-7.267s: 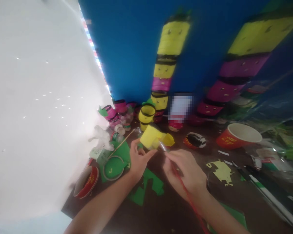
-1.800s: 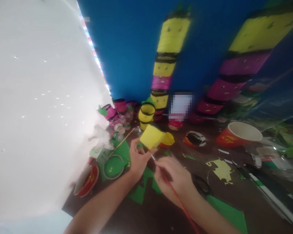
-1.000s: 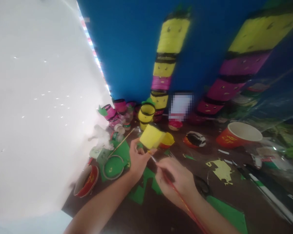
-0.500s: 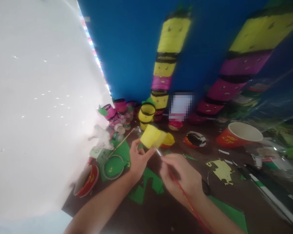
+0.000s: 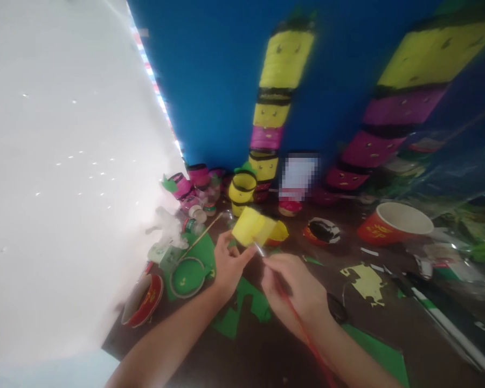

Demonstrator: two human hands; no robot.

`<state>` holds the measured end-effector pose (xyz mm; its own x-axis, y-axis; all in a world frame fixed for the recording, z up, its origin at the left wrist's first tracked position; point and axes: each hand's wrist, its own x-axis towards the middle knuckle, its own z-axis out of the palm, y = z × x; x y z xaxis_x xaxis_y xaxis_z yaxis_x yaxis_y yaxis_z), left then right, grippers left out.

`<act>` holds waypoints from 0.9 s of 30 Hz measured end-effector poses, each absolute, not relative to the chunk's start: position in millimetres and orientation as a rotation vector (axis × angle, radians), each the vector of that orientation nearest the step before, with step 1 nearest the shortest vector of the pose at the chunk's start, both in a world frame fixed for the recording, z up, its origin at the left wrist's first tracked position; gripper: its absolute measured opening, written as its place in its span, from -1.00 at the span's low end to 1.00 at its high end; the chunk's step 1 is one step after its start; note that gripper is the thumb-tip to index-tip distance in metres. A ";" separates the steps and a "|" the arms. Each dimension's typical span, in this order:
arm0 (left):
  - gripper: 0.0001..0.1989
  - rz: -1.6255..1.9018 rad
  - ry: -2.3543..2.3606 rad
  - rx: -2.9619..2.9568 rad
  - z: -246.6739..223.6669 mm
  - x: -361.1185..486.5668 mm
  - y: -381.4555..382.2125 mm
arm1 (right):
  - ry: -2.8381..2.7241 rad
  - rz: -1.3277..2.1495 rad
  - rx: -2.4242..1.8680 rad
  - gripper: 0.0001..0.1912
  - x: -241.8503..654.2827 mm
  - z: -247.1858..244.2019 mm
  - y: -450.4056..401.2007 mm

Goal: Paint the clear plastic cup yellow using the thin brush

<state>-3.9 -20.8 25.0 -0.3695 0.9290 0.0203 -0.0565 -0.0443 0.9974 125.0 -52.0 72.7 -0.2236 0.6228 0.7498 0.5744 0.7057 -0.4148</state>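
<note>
In my left hand (image 5: 229, 264) is a small yellow cup (image 5: 248, 226), tilted on its side between thumb and fingers. My right hand (image 5: 293, 285) grips a red-handled paintbrush (image 5: 297, 318), its metal collar close to the cup's lower edge near my left thumb; the bristles are hard to make out. Just behind the yellow cup sits a dish of yellow paint (image 5: 279, 233), partly hidden. To its right stands a dish with black paint (image 5: 322, 231).
Painted yellow cups (image 5: 242, 186) stand at the back against a blue panel (image 5: 210, 81). A red paper cup (image 5: 378, 229) is at right, a cut red cup (image 5: 143, 302) at left. Green scraps (image 5: 228, 318) and a yellow scrap (image 5: 366, 283) lie on the dark table (image 5: 283, 361).
My right hand and the paintbrush have shifted slightly to the left, towards the yellow cup. My left hand holds the cup in nearly the same place.
</note>
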 end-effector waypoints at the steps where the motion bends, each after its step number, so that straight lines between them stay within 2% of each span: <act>1: -0.54 1.535 1.410 0.977 24.9 -4.0 -20.7 | -1.910 0.086 -0.930 -0.77 124.4 71.4 -52.1; 5: -0.52 1.526 1.374 0.946 24.1 -4.0 -20.2 | -1.936 0.261 -0.863 -0.82 123.0 70.6 -54.6; 11: -0.54 1.503 1.432 0.973 24.8 -3.7 -21.1 | -1.844 0.106 -0.967 -0.79 123.9 75.1 -54.9; 17: -0.50 1.497 1.416 0.944 23.7 -4.5 -20.1 | -1.914 0.257 -0.885 -0.83 123.9 74.5 -55.8; 22: -0.54 1.501 1.431 0.988 24.6 -4.2 -20.7 | -1.886 0.092 -0.949 -0.79 125.9 75.9 -53.9; 27: -0.53 1.486 1.426 0.962 24.4 -4.7 -20.1 | -1.956 0.252 -0.855 -0.82 124.4 77.0 -55.6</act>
